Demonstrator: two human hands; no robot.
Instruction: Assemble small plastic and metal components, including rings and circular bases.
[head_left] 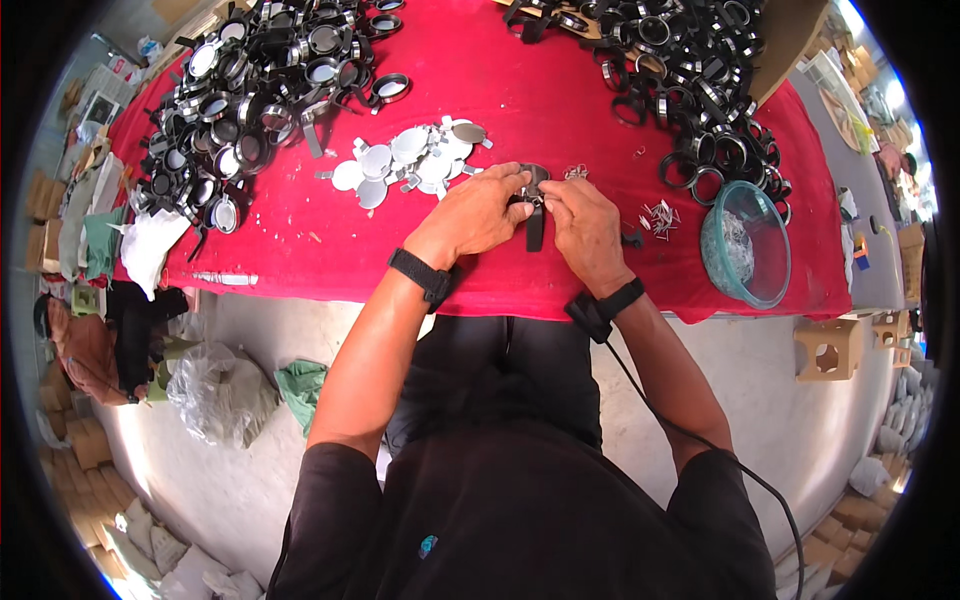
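Note:
Both my hands meet over a black round ring part with a flat handle point(535, 230) that hangs toward me, on the red cloth. My left hand point(482, 212) grips the ring's left side between thumb and fingers. On its right side, my right hand point(588, 230) is closed in a pinch at the ring; whatever small piece it may hold is hidden by the fingers. Just left of my left hand lies a heap of silvery round discs with tabs point(410, 148). Small metal pins point(660, 218) lie scattered right of my right hand, and a few more bits point(576, 172) lie beyond it.
A big pile of black rings with discs point(250, 100) covers the far left; black rings point(690, 85) pile up far right. A teal plastic basket point(712, 262) holding clear pieces stands at the right edge. A black cable point(690, 432) runs from my right wrist.

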